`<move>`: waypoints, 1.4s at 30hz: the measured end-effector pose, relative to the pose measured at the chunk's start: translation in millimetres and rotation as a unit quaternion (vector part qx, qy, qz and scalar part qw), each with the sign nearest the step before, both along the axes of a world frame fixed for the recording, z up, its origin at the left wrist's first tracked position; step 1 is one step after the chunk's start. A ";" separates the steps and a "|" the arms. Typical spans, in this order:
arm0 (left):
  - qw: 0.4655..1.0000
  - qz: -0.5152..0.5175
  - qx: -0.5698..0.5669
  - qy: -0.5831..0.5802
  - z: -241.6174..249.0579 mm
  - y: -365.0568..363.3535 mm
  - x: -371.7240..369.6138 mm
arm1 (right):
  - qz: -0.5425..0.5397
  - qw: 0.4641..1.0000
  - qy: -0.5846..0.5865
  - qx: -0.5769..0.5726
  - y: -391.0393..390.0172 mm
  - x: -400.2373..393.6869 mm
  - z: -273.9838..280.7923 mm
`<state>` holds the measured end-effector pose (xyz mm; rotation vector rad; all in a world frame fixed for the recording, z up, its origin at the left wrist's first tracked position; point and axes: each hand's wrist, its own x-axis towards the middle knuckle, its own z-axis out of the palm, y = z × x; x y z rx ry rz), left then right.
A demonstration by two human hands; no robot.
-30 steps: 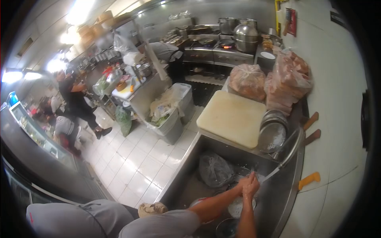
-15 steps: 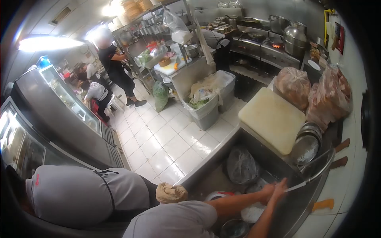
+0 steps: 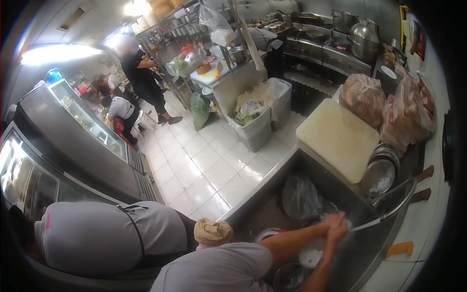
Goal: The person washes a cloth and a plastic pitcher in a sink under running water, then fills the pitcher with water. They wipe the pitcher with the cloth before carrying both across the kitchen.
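Observation:
My left hand (image 3: pixel 332 221) and my right hand (image 3: pixel 340 233) are pressed together over the metal sink (image 3: pixel 253 214), fingers closed. Whatever lies between them is hidden. The tip of a curved metal spout (image 3: pixel 367 225) is right beside them. Under my forearms sit a white bowl (image 3: pixel 311 256) and a round metal pan (image 3: pixel 290 276). A clear plastic bag (image 3: pixel 300 197) lies in the sink beyond my hands. A red-and-white item (image 3: pixel 269 234) is partly covered by my left forearm.
A cutting board (image 3: pixel 338 140) rests across the sink's far end, beside stacked metal pans (image 3: pixel 378 177) and filled bags (image 3: pixel 363 100). Knives with brown handles (image 3: pixel 422 194) and an orange handle (image 3: pixel 400 249) line the right edge. A co-worker's grey back (image 3: pixel 92 238) is at left; bins (image 3: pixel 255 131) stand ahead.
My hands have drawn closer together, with the fingers more folded than before. The view has shifted slightly. The flame seen on the stove earlier no longer shows.

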<state>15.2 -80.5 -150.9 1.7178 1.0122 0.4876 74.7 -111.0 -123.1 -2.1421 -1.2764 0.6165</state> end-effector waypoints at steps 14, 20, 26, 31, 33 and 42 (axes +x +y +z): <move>0.874 -0.057 -0.413 -0.249 71.1 21.9 -22.7 | -0.083 0.763 0.637 0.074 -44.4 74.7 -43.1; 0.997 -0.028 -0.021 -0.065 -69.7 35.8 0.2 | -0.069 0.908 0.379 0.165 -40.2 10.6 -21.1; 0.927 -0.132 0.348 -0.036 -44.4 7.1 7.1 | -0.123 0.981 0.092 0.119 -5.8 45.7 -46.7; 0.984 -0.132 0.118 -0.002 -76.5 21.0 22.8 | -0.103 0.985 0.019 0.136 0.5 17.5 -14.8; 0.980 -0.084 0.094 -0.152 -98.0 24.0 2.9 | -0.139 0.981 0.089 0.106 -1.1 27.3 -18.8; 0.975 -0.189 0.103 0.054 3.0 25.7 -21.9 | -0.101 0.981 0.018 0.167 -1.2 -22.5 -2.4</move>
